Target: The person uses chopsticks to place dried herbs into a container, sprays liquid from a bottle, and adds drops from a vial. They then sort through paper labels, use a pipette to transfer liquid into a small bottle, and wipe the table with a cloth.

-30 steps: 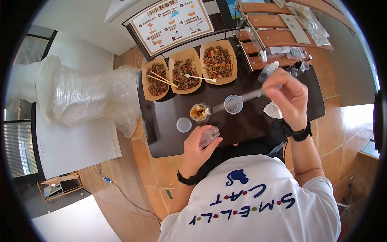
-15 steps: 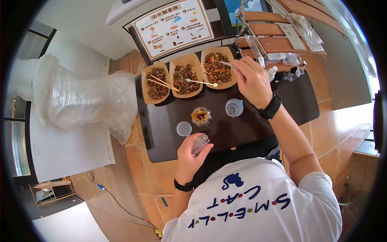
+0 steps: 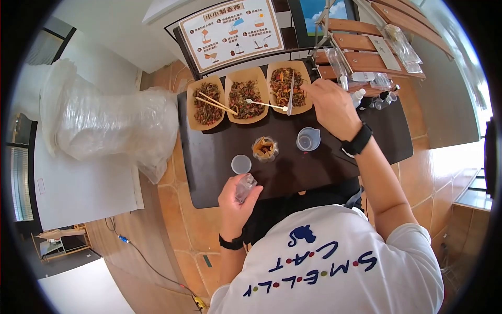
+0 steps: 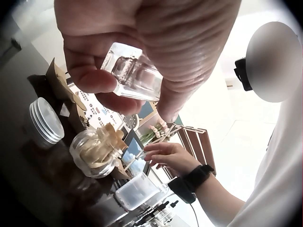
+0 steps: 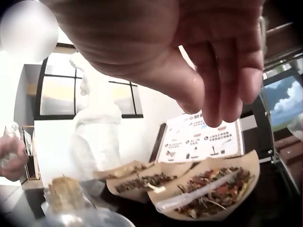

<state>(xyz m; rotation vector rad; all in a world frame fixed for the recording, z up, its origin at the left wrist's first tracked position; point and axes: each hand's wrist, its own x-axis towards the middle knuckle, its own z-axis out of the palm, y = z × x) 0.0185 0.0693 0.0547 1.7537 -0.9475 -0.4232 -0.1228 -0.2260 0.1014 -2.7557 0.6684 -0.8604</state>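
My left hand grips a small clear glass bottle between thumb and fingers, low over the near side of the table. My right hand holds nothing; its fingers hang loosely beside the right paper tray of dried flowers and herbs. Across that tray lies a long translucent plastic stick, its near end over the rim. Between the hands stand a glass jar with yellowish dried pieces inside and a clear spouted measuring cup. A round whitish lid lies just beyond my left hand.
Two more paper trays of dried herbs stand to the left, one with wooden chopsticks, the other with a small white spoon. Small bottles stand at the right beneath a slatted wooden rack. A printed sign leans behind.
My right hand moved from the table's right side to the right tray and let go of the plastic stick there. My left hand, still gripping the bottle, has shifted left and slightly nearer to me.
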